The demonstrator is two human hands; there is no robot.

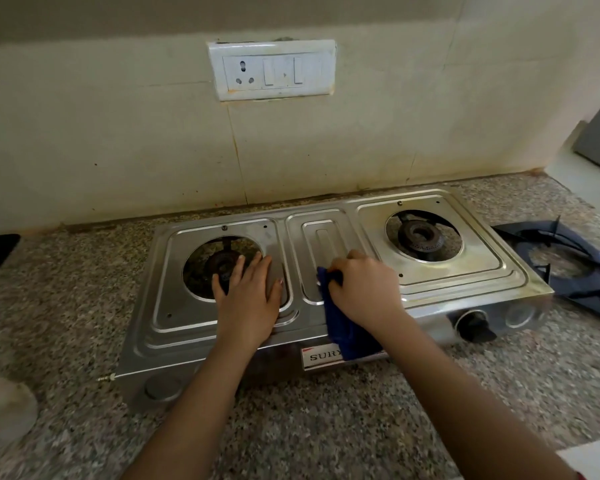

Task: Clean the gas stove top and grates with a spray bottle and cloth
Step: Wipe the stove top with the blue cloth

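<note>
A speckled granite countertop (pixel 326 420) carries a two-burner stainless-steel gas stove (pixel 430 282), which sits with its back edge close to the cream tiled wall (pixel 118 133). On that wall, above the middle of the stove, is a white switch plate (pixel 272 69) with one socket and two rocker switches. Both grates are off the stove: they lie stacked on the counter just beside its right end, as a dark grate pile (pixel 565 268). The stove's left burner (pixel 222 265) and right burner (pixel 420 239) sit bare in their round openings. The left hand (pixel 248 294) lies flat and spread on the stove top at the right rim of the left burner opening, fingers reaching over the opening, holding nothing. The right hand (pixel 364 289) is on the stove's centre panel, fingers curled tight around a dark blue cloth (pixel 347 327), which is pressed to the metal and trails off the front edge over the brand label. A black control knob (pixel 475 325) shows on the stove's front face, below the right burner. The spray bottle cannot be made out with certainty.
</note>
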